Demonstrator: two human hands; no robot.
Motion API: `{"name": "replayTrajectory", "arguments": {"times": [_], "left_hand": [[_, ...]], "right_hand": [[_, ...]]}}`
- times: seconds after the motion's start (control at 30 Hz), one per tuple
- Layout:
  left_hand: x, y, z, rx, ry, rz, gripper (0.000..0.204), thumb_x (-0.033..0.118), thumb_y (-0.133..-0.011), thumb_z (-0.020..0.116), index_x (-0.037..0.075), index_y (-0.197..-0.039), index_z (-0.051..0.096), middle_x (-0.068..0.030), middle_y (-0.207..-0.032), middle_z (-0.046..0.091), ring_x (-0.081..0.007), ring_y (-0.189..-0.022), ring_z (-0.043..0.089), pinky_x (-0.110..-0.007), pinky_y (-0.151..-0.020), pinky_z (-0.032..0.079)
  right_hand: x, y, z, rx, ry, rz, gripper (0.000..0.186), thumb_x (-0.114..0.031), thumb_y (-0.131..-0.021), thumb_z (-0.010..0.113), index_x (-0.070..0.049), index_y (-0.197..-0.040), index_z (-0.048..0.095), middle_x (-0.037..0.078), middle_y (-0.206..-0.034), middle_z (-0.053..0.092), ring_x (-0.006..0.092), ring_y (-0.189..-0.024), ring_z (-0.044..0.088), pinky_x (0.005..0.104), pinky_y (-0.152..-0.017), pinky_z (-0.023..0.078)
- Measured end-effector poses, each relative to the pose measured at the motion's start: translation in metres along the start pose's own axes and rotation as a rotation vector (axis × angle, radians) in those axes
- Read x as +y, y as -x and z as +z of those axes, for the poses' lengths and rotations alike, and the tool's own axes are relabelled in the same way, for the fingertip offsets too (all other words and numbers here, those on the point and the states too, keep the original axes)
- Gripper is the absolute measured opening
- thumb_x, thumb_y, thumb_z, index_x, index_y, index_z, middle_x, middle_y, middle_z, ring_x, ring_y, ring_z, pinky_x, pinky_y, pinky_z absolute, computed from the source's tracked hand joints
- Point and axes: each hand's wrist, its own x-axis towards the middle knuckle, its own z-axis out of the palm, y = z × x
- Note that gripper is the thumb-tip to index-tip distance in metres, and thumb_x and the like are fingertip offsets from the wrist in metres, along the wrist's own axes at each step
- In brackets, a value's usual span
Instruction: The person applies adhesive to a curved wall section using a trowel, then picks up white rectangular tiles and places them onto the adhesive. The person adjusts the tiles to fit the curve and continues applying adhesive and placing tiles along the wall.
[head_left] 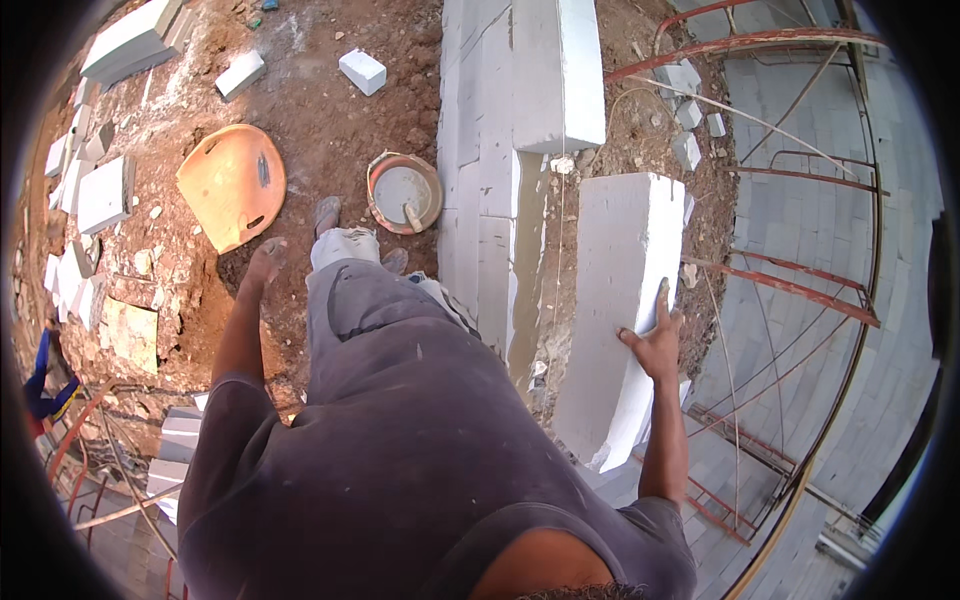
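My right hand [655, 335] grips the right edge of a large white aerated block [615, 300], fingers spread flat against its face. The block stands on end, tilted, just right of a low wall of the same white blocks [490, 180]. My left hand [265, 258] hangs free out to my left over the red-brown dirt, dusty, holding nothing. My dark shirt and grey trousers fill the middle, and one foot [327, 213] shows near a bucket.
A round bucket [403, 192] of grey mortar with a tool in it sits left of the wall. An orange pan [232, 185] and loose white blocks [105, 195] lie left. Rusty red scaffold pipes [790, 290] cross on the right. Someone in blue [40, 385] is at the left edge.
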Motion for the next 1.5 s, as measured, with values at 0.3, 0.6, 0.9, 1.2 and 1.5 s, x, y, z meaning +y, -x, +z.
{"name": "replayTrajectory", "arguments": {"times": [0.3,0.6,0.9,1.2,1.5], "left_hand": [[-0.022,0.071,-0.078,0.284,0.043,-0.291,0.030,0.036,-0.100,0.060,0.010,-0.113,0.065,0.0037,-0.083,0.059,-0.0095,-0.070,0.052,-0.028,-0.057,0.041],[0.009,0.053,-0.034,0.152,0.069,-0.052,0.043,0.039,-0.098,0.063,0.004,-0.124,0.061,0.0047,-0.095,0.060,-0.0081,-0.083,0.055,-0.028,-0.072,0.046],[0.006,0.040,-0.057,0.099,0.121,-0.109,0.048,0.040,-0.096,0.066,0.004,-0.128,0.059,0.0037,-0.095,0.059,-0.0092,-0.083,0.055,-0.025,-0.073,0.046],[0.008,0.065,-0.054,0.213,0.089,-0.238,0.045,0.040,-0.097,0.065,0.007,-0.126,0.058,0.0043,-0.087,0.056,-0.0097,-0.077,0.054,-0.028,-0.067,0.046],[0.021,0.044,-0.038,0.164,0.081,-0.238,0.053,0.043,-0.097,0.063,0.008,-0.136,0.055,-0.0007,-0.104,0.062,-0.0137,-0.091,0.059,-0.030,-0.079,0.047]], "right_hand": [[-0.028,-0.034,0.098,-0.101,-0.147,-0.041,0.123,-0.028,-0.066,0.086,-0.014,-0.160,0.008,0.039,-0.147,0.031,0.0506,-0.137,0.035,0.0448,-0.115,0.033],[-0.058,-0.053,0.137,-0.004,-0.069,-0.017,0.125,-0.035,-0.066,0.088,-0.024,-0.161,0.008,0.045,-0.131,0.035,0.0577,-0.126,0.040,0.0494,-0.111,0.036],[-0.060,-0.079,0.135,0.022,-0.088,-0.072,0.124,-0.036,-0.066,0.088,-0.019,-0.161,0.010,0.045,-0.132,0.037,0.0566,-0.124,0.042,0.0496,-0.110,0.037],[-0.077,-0.086,0.122,-0.081,-0.144,0.050,0.125,-0.030,-0.067,0.089,-0.024,-0.161,0.007,0.048,-0.140,0.028,0.0585,-0.136,0.031,0.0484,-0.116,0.032],[-0.076,-0.089,0.119,-0.068,-0.065,0.027,0.125,-0.035,-0.065,0.088,-0.021,-0.161,0.009,0.044,-0.134,0.033,0.0572,-0.128,0.039,0.0503,-0.112,0.035]]}}
